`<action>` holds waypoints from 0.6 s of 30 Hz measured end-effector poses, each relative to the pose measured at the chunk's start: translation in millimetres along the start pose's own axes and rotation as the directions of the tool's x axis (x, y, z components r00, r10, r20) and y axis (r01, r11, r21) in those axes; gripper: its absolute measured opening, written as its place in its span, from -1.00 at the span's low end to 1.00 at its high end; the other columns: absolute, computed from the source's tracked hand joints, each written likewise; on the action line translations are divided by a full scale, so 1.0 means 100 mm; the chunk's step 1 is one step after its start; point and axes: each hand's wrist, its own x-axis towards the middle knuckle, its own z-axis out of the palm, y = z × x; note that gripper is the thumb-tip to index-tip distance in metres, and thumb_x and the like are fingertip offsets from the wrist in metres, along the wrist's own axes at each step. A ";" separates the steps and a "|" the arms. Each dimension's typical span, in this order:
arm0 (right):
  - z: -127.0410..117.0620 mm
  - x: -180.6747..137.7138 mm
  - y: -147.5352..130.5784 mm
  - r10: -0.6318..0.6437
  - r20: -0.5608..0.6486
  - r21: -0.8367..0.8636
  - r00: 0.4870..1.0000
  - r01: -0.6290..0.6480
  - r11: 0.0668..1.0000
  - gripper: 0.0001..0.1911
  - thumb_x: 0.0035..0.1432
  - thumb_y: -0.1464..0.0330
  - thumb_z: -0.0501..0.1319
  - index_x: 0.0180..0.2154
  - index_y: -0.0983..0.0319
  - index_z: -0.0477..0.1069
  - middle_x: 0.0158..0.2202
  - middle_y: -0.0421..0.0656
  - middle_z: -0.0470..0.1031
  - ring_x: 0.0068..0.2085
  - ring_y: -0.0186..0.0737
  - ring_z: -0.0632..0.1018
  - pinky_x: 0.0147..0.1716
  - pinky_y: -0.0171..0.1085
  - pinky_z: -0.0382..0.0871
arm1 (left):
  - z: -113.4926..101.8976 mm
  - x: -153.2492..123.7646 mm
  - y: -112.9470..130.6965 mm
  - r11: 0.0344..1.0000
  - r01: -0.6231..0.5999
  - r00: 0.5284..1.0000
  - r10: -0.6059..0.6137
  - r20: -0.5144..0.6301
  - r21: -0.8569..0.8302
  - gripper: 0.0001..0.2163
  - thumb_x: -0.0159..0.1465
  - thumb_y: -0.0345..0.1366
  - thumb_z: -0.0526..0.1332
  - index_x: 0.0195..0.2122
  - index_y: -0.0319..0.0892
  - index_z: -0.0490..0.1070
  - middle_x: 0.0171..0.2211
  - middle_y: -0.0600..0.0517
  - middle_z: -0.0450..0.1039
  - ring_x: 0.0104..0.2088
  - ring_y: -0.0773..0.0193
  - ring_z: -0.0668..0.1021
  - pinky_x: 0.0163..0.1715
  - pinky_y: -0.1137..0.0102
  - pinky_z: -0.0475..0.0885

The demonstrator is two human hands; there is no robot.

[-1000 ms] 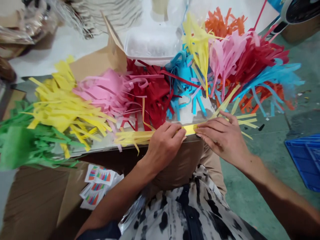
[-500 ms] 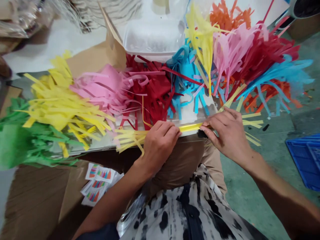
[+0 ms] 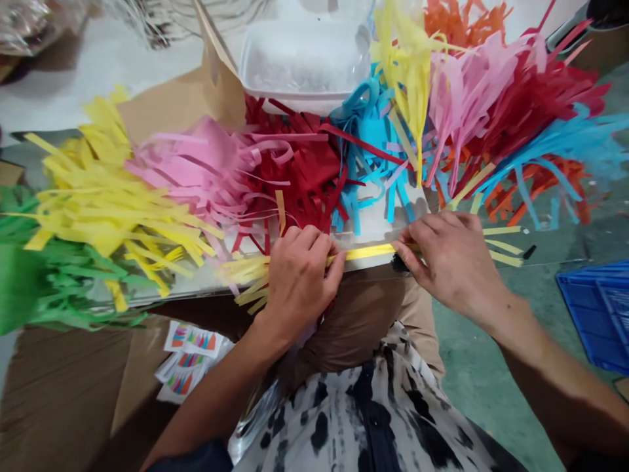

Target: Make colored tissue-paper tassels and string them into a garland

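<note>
A folded yellow paper strip (image 3: 366, 252) lies stretched along the near edge of a glass-topped table (image 3: 373, 226). My left hand (image 3: 297, 278) pinches its left part, with loose yellow fringe ends spilling out past the knuckles. My right hand (image 3: 445, 262) pinches the right part, more yellow ends trailing beyond it. The two hands are a short span apart on the same strip.
Heaps of cut paper fringe cover the table: green (image 3: 29, 282), yellow (image 3: 113, 203), pink (image 3: 196, 174), red (image 3: 299, 170), blue (image 3: 371, 141) and orange (image 3: 540, 183). A white tray (image 3: 304, 62) stands behind. Printed cards (image 3: 189, 360) lie lower left, a blue crate (image 3: 597, 311) at right.
My hands have slid apart along the yellow strip: the left one moved left, the right one stayed near the table corner. More of the strip now shows between them.
</note>
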 end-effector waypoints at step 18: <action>0.09 -0.32 0.09 -0.137 -0.333 0.110 0.933 0.183 0.977 -0.73 0.31 0.38 0.26 0.01 0.05 0.56 -0.06 -0.19 0.71 -0.04 0.09 0.59 0.13 0.22 0.20 | -0.19 -0.18 -0.15 0.990 -0.130 0.956 0.141 -0.258 0.058 -0.82 0.34 -0.48 0.28 -0.25 -0.03 0.61 -0.19 0.04 0.66 -0.09 0.02 0.49 -0.03 0.02 0.29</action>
